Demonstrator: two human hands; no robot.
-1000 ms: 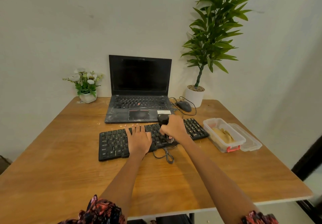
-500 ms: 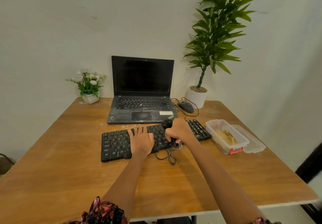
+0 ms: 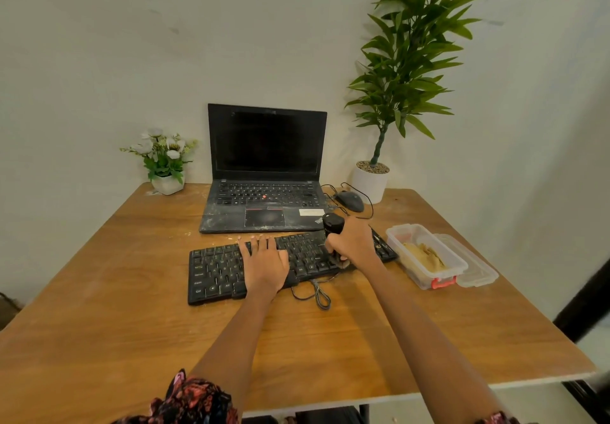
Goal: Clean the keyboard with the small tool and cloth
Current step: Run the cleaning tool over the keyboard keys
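A black keyboard [image 3: 218, 272] lies across the middle of the wooden table [image 3: 132, 341]. My left hand [image 3: 265, 263] rests flat on its keys, fingers spread, holding nothing. My right hand [image 3: 353, 243] is closed around a small black brush [image 3: 332, 224] held upright, with its bristle end pressed down at the keyboard's front edge near the right part. A yellowish cloth [image 3: 424, 257] lies inside the clear plastic box [image 3: 425, 248] to the right of the keyboard.
A dusty open laptop [image 3: 264, 192] stands behind the keyboard, with a black mouse [image 3: 350, 201] and cables beside it. The keyboard's cable [image 3: 317, 295] loops on the table in front. The box's lid [image 3: 475, 265], a tall potted plant [image 3: 371, 181] and a small flower pot [image 3: 166, 182] stand around.
My right hand has drawn the brush from the middle keys toward the keyboard's front edge. The left hand has stayed flat on the keys. The view has shifted slightly.
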